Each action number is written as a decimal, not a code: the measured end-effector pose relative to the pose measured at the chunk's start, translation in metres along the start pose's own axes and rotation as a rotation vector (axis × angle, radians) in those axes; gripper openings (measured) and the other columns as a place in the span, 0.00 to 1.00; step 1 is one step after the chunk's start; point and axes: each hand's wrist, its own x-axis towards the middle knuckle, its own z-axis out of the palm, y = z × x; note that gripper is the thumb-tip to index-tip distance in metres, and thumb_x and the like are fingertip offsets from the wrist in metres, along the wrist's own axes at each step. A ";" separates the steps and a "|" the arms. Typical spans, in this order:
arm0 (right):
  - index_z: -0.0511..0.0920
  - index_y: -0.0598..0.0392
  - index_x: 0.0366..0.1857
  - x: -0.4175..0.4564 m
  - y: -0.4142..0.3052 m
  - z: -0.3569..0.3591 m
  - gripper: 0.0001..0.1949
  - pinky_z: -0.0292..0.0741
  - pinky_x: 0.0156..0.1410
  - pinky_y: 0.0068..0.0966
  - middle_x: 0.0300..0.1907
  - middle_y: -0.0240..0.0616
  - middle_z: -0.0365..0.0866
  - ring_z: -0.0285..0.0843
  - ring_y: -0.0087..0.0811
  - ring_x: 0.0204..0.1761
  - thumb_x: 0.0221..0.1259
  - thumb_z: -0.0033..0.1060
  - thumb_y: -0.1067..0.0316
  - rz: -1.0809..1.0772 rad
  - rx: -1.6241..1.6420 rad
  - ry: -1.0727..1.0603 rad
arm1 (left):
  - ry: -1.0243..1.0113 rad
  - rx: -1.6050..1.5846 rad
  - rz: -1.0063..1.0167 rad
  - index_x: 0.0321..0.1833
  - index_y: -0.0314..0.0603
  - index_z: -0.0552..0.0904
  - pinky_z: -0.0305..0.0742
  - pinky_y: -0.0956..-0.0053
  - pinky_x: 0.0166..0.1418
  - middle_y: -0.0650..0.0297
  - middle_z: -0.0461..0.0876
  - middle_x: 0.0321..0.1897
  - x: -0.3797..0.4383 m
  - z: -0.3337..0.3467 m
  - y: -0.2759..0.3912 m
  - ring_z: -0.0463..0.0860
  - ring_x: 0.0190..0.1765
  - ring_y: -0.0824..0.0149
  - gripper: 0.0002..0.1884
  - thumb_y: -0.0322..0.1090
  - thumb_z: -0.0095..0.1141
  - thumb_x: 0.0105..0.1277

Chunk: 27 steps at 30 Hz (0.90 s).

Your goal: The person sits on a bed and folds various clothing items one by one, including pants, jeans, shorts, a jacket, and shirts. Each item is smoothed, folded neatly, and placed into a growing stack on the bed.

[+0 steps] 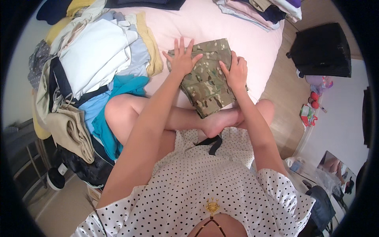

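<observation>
A folded camouflage-patterned garment (207, 86) lies on the pink bedding, its near corner over my crossed legs. My left hand (183, 60) rests on its upper left part, palm down with the fingers spread. At the garment's right edge lies my right hand (236, 72), thumb on top of the cloth and the other fingers along the side; whether the fingers reach underneath is hidden. White folded clothes (94, 56) and a yellow garment (148, 47) are heaped left of my left hand.
A teal garment (127, 84) and folded beige trousers (69, 127) lie left of my knee. More folded clothes (251, 14) are stacked at the bed's far right corner. A black suitcase (322, 50) stands on the floor to the right, near a mirror (337, 174).
</observation>
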 end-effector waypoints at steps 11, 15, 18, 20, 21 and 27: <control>0.79 0.70 0.51 0.010 -0.012 -0.030 0.44 0.79 0.50 0.42 0.38 0.54 0.87 0.86 0.51 0.41 0.54 0.64 0.27 0.419 0.107 -0.339 | -0.087 -1.711 -1.043 0.72 0.35 0.68 0.73 0.60 0.65 0.53 0.77 0.63 -0.138 -0.089 0.027 0.79 0.62 0.58 0.36 0.45 0.67 0.66; 0.82 0.68 0.51 0.022 0.005 -0.056 0.39 0.82 0.48 0.33 0.41 0.48 0.88 0.88 0.38 0.40 0.52 0.72 0.35 0.531 0.563 -0.664 | -0.485 -1.948 -0.766 0.73 0.37 0.67 0.79 0.60 0.63 0.55 0.77 0.64 -0.141 -0.100 0.031 0.80 0.63 0.60 0.37 0.46 0.68 0.66; 0.82 0.64 0.52 0.004 0.014 -0.070 0.32 0.82 0.46 0.26 0.43 0.40 0.87 0.86 0.28 0.40 0.52 0.80 0.48 0.665 1.050 -0.783 | -0.349 -1.971 -0.683 0.71 0.34 0.69 0.79 0.64 0.63 0.54 0.80 0.60 -0.144 -0.103 0.031 0.82 0.60 0.60 0.37 0.36 0.72 0.60; 0.81 0.64 0.52 -0.007 0.003 -0.088 0.29 0.81 0.48 0.26 0.43 0.38 0.87 0.85 0.28 0.41 0.54 0.79 0.51 0.601 1.165 -0.607 | -0.238 -1.983 -0.599 0.70 0.31 0.69 0.78 0.65 0.63 0.53 0.81 0.58 -0.141 -0.122 0.035 0.82 0.58 0.60 0.38 0.32 0.73 0.56; 0.81 0.64 0.51 -0.011 -0.004 -0.101 0.28 0.81 0.48 0.25 0.43 0.38 0.87 0.85 0.28 0.41 0.55 0.79 0.52 0.585 1.225 -0.538 | -0.204 -1.926 -0.517 0.70 0.31 0.68 0.78 0.66 0.63 0.53 0.81 0.59 -0.136 -0.134 0.034 0.82 0.58 0.60 0.39 0.32 0.74 0.56; 0.80 0.66 0.53 -0.019 0.010 -0.093 0.30 0.81 0.51 0.28 0.47 0.40 0.87 0.85 0.30 0.45 0.55 0.79 0.52 0.694 1.094 -0.586 | -0.412 -1.648 -0.539 0.66 0.32 0.74 0.80 0.66 0.60 0.53 0.85 0.52 -0.089 -0.085 0.001 0.84 0.54 0.61 0.35 0.30 0.75 0.54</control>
